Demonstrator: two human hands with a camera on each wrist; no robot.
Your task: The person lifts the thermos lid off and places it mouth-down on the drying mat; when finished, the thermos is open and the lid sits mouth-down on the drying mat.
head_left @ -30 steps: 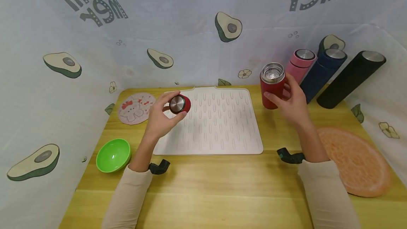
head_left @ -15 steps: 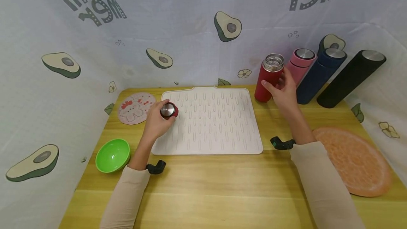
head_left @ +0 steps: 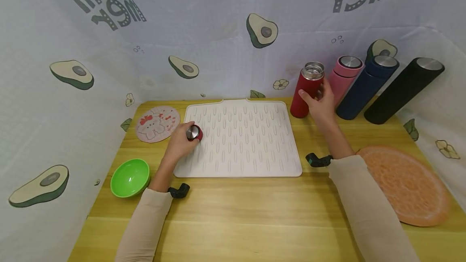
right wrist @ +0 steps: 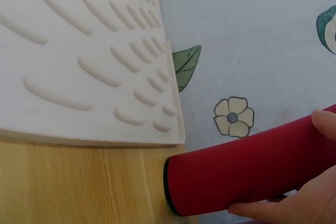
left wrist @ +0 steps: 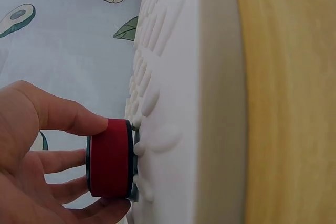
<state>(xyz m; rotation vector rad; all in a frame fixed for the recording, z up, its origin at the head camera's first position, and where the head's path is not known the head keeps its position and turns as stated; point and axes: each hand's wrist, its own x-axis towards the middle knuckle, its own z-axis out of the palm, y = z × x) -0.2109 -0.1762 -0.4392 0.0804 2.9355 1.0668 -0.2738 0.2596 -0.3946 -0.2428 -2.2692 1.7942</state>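
Red cylindrical bottle (head_left: 305,92); squat steel-topped lid (head_left: 194,132); ridged white mat (head_left: 247,140).

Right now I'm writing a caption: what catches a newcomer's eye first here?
Probably the open red bottle in the right hand, right of the white mat. Next, the red lid in the left hand, at the mat's left side. The green bowl stands out at the left of the table.

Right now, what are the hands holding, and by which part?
Left hand: the red lid, by its side. Right hand: the red flask, around its body.
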